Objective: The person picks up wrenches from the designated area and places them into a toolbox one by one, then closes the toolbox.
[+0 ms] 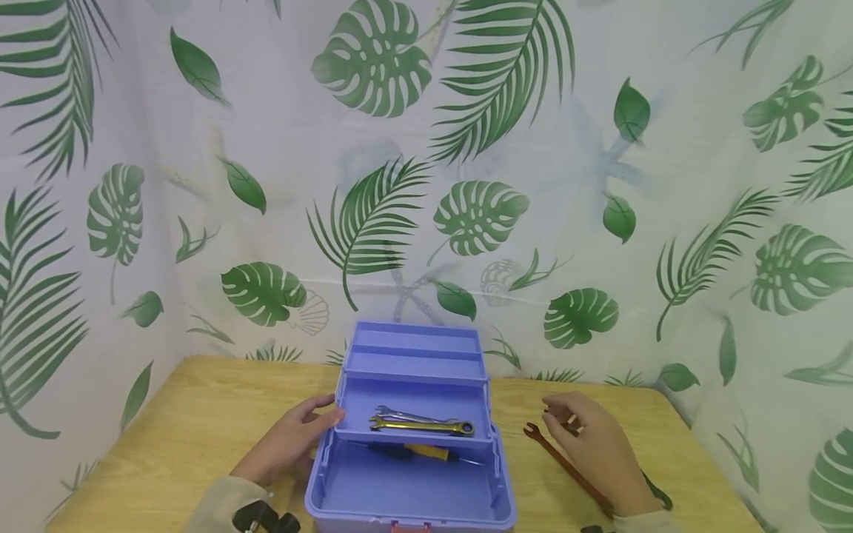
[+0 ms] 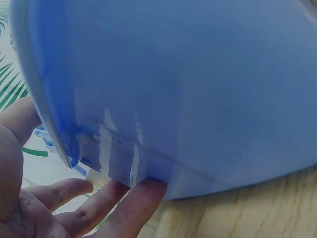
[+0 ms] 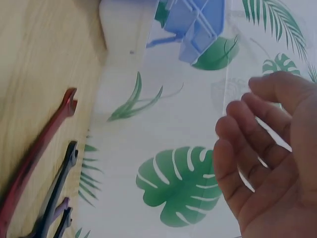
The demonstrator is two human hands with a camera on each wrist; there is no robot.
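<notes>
A blue toolbox (image 1: 406, 492) stands on the table with its stepped upper trays raised. My left hand (image 1: 293, 437) holds its left side, thumb on the tray's rim. In the left wrist view the fingertips (image 2: 148, 191) touch the outer wall. Inside the middle tray lie a gold wrench (image 1: 420, 425) and silver wrench (image 1: 406, 414). A screwdriver with a yellow and black handle (image 1: 426, 450) lies in the bottom compartment, beside a dark handle. My right hand (image 1: 593, 444) hovers over a red wrench (image 1: 566, 465), fingers loosely bent and holding nothing.
Right of the red wrench lie a dark wrench (image 3: 57, 186) and smaller ones, partly hidden by my right hand in the head view. A leaf-printed curtain (image 1: 480, 148) hangs behind and beside the wooden table (image 1: 220, 400).
</notes>
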